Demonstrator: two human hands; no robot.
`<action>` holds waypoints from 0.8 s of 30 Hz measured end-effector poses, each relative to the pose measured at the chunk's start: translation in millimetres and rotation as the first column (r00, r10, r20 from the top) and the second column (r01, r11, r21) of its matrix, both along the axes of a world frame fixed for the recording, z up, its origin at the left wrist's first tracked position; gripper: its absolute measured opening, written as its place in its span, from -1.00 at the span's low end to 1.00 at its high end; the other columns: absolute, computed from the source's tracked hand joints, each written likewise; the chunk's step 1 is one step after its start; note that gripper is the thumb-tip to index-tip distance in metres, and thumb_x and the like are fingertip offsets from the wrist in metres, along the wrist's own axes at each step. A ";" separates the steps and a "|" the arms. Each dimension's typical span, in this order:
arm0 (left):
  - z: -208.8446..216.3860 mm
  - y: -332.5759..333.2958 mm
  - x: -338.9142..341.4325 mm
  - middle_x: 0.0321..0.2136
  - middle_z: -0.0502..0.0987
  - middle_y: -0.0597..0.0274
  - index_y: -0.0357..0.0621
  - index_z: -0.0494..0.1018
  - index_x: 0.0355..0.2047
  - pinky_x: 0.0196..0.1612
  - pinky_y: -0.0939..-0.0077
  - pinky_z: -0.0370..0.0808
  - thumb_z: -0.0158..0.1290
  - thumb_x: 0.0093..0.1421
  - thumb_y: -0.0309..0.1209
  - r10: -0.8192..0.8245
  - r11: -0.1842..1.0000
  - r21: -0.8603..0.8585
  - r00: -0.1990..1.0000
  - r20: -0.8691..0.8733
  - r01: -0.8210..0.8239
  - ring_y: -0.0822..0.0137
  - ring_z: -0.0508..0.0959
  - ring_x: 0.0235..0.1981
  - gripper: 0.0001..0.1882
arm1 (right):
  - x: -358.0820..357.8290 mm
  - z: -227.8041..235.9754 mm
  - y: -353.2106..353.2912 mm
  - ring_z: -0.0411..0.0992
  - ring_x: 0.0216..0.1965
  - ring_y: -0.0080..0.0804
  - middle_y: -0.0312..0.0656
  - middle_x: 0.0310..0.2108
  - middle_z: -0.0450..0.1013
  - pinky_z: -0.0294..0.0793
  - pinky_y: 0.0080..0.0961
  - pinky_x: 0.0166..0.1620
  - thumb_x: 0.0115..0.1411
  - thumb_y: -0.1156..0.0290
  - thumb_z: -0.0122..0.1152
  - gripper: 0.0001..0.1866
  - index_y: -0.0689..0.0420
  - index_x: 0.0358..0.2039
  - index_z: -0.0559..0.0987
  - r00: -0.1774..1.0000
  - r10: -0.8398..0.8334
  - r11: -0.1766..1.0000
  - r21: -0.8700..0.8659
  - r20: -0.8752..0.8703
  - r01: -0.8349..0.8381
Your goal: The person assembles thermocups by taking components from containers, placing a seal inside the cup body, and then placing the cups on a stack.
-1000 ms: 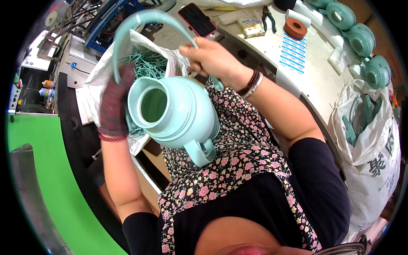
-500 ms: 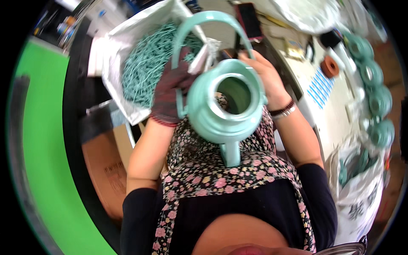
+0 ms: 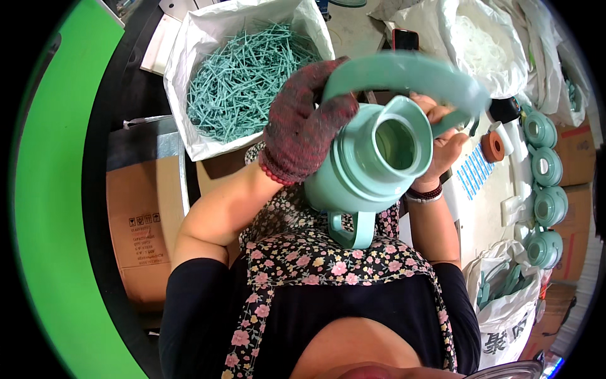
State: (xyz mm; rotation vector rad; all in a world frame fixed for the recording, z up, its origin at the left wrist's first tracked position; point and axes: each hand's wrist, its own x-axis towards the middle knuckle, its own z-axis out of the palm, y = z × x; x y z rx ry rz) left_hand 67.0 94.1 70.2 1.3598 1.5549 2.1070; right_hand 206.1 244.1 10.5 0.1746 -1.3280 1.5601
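The teal jug point(image 3: 360, 167) is held in the air above the person's lap, off the tabletop point(image 3: 483, 222). Its long axis slants: the base lies low and toward the person's left, the open mouth faces up and rightward. The pouring lip points away from the person; the side handle point(image 3: 362, 231) points toward the chest. The gloved left grip point(image 3: 306, 123) is clamped on the left end of the arched carrying handle point(image 3: 404, 71), which is blurred. The bare right grip point(image 3: 435, 148), partly hidden, is closed around that handle's right end.

The tabletop carries a brown tape roll point(image 3: 487, 146) and a label sheet point(image 3: 475, 174) near its inner edge. Four round teal parts point(image 3: 550, 218) line its outer edge; a phone point(image 3: 405, 40) lies toward the far end.

In the room: a white sack point(image 3: 178, 104) of teal sticks ahead-left, a cardboard box point(image 3: 136, 215) at left, and a green surface point(image 3: 50, 208) beyond it.
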 end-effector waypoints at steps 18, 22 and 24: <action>-111.6 -47.3 -54.2 0.20 0.25 0.07 -0.26 0.18 0.20 0.17 0.22 0.30 -0.18 0.35 -0.17 -0.206 0.788 -0.283 0.668 0.715 0.546 0.19 0.32 0.15 -0.48 | 103.7 114.5 9.1 0.33 0.03 -0.25 -0.03 -0.04 0.32 0.32 -0.38 0.10 -0.27 0.06 0.54 0.04 0.21 0.17 0.20 0.927 -0.341 0.896 0.350 0.153 0.272; -51.2 -34.2 -3.8 0.25 0.19 0.04 -0.22 0.15 0.23 0.26 0.03 0.16 -0.18 0.33 -0.06 -0.301 0.755 0.017 0.323 0.897 0.656 0.09 0.25 0.21 -0.40 | 153.4 112.4 46.3 0.33 0.06 -0.07 0.10 0.05 0.31 0.33 -0.34 0.12 -0.06 -0.11 0.33 -0.08 0.22 0.18 0.26 0.393 -0.636 0.768 0.592 0.664 0.244; -43.3 -15.7 -4.4 0.23 0.22 0.04 -0.21 0.15 0.23 0.26 0.00 0.15 -0.18 0.33 -0.03 -0.298 0.782 0.008 0.362 0.883 0.624 0.07 0.25 0.21 -0.38 | 164.4 94.9 68.2 0.37 0.00 -0.05 0.08 -0.01 0.37 0.35 -0.35 0.09 0.03 -0.05 0.26 -0.23 0.17 0.14 0.33 0.280 -0.650 0.751 0.543 0.706 0.375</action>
